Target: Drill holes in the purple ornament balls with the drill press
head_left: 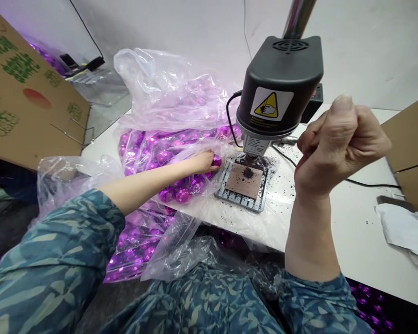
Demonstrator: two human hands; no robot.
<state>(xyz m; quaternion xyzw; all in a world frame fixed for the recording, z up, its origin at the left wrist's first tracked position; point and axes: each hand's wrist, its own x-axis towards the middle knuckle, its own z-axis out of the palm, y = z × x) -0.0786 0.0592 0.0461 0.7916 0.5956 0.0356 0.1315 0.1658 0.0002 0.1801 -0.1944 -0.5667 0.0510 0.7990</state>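
My left hand (pixel 205 161) reaches into an open clear plastic bag (pixel 139 111) of shiny purple balls (pixel 183 194), its fingers closed on one purple ball (pixel 216 160). On the right, my right hand (pixel 341 144) is raised in a fist beside a black drill press (pixel 282 83); its fingers curl at the press's metal lever (pixel 290 140). Below the drill head lies a brown board (pixel 244 180) with a small dark hole and a heap of dark shavings, on a slotted metal base (pixel 240 200).
Dark shavings are scattered over the white table (pixel 351 232). A printed cardboard box (pixel 31 93) stands at the left, another box (pixel 413 148) at the right. White paper (pixel 407 232) lies near the right edge. A black cable (pixel 372 185) crosses the table.
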